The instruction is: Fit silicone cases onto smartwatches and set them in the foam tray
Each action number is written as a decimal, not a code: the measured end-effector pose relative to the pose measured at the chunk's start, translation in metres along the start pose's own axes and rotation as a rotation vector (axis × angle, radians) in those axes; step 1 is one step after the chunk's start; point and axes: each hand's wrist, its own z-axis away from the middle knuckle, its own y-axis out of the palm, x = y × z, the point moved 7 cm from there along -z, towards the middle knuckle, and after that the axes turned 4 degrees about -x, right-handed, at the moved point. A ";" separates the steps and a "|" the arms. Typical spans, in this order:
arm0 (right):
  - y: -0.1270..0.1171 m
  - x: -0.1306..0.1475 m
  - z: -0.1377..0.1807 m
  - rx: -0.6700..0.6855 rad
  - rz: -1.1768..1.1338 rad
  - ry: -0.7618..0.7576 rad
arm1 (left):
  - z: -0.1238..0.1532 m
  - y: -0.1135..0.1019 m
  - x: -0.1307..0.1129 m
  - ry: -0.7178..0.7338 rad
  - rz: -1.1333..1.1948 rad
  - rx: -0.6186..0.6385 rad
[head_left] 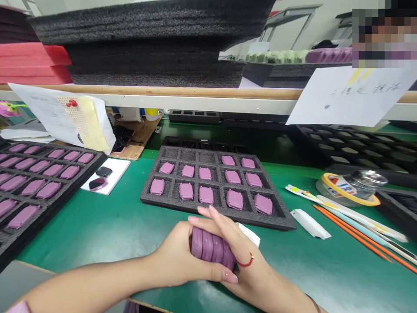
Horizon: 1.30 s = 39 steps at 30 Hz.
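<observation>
My left hand (177, 256) and my right hand (233, 243) are clasped together around a stack of several purple watch cases (211, 248), held edge-on just above the green mat. Both hands are closed on the stack. A bit of white cloth (250, 233) peeks out behind my right hand. Directly beyond them lies a black foam tray (177, 204) whose pockets hold several more purple cases (206, 194); its back row is partly empty.
A larger foam tray (70, 184) full of purple cases sits at the left. A white card (112, 171) with two dark pieces lies beside it. At right are tape rolls (350, 191), orange sticks (355, 234) and a white packet (309, 224). A shelf (195, 98) with stacked foam hangs overhead.
</observation>
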 end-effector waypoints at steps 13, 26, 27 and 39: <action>-0.007 -0.052 0.012 -0.272 -0.689 0.655 | 0.009 -0.008 -0.021 0.348 -0.419 -0.057; 0.006 -0.032 0.008 -0.157 -0.422 0.627 | 0.009 -0.006 -0.015 0.482 -0.466 -0.004; 0.004 -0.030 0.007 -0.184 -0.397 0.587 | 0.010 -0.006 -0.013 0.500 -0.493 -0.004; -0.012 -0.019 0.003 -0.252 -0.193 0.313 | 0.003 0.002 -0.002 -0.065 0.124 0.062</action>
